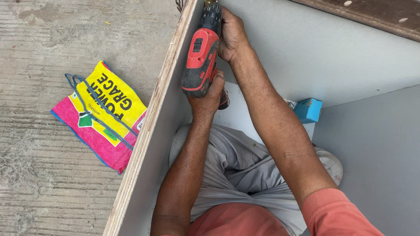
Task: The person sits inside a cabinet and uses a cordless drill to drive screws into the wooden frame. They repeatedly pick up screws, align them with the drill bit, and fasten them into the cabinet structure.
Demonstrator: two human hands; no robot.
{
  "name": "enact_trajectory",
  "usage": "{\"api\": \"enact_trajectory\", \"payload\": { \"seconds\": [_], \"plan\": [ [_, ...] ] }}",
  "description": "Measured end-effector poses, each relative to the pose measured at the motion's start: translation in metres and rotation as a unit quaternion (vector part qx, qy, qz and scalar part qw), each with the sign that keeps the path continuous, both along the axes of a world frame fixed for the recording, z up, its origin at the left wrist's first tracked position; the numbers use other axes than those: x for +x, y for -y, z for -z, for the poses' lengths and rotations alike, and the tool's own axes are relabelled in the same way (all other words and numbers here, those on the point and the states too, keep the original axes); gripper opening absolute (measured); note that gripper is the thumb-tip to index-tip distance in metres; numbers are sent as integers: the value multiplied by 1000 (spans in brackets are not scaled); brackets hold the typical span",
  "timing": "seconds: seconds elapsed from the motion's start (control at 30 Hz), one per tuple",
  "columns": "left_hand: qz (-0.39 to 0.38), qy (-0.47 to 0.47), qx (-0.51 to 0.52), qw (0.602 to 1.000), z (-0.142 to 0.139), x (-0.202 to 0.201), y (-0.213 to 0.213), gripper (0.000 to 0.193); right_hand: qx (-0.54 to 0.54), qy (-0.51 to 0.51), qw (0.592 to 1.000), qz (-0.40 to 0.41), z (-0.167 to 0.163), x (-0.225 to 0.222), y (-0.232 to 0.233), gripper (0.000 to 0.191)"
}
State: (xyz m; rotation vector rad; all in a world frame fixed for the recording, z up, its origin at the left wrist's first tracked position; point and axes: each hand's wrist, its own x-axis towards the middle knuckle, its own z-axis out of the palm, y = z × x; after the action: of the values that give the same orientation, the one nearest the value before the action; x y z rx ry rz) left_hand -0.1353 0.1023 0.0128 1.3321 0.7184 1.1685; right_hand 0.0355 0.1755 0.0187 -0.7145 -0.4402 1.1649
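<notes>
While wrapped tight around the red-and-black drill, left hand at its base at six o'clock, right hand clasped behind the head at twelve, nose pressed toward the plywood panel edge. Could slip off the fastener and gouge the grey laminate if tilted. Blue box at three o'clock, yellow-pink bag at nine on the concrete floor.

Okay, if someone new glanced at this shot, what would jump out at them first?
Probably the red and black power drill, top centre, gripped by both hands: the left hand at its base and the right hand near the nose, pressed against the grey cabinet panel. Next, the bright yellow and pink bag lying on the concrete floor at left, and a small blue box inside the cabinet.
</notes>
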Motion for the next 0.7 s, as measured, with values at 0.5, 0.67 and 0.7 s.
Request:
{"api": "enact_trajectory", "payload": {
  "seconds": [0.5, 0.67, 0.7],
  "plan": [
    [-28, 2, 2, 1000, 1, -3, -1, 17, 7, 10, 999, 36, -5, -8, -2, 31],
    [-29, -19, 1, 999, 5, -1, -1, 18, -4, -4, 1000, 17, -3, -7, -3, 31],
    [-36, -33, 21, 999, 7, 0, -2, 17, -5, -4, 1000, 15, -2, -6, -4, 31]
  ]
}}
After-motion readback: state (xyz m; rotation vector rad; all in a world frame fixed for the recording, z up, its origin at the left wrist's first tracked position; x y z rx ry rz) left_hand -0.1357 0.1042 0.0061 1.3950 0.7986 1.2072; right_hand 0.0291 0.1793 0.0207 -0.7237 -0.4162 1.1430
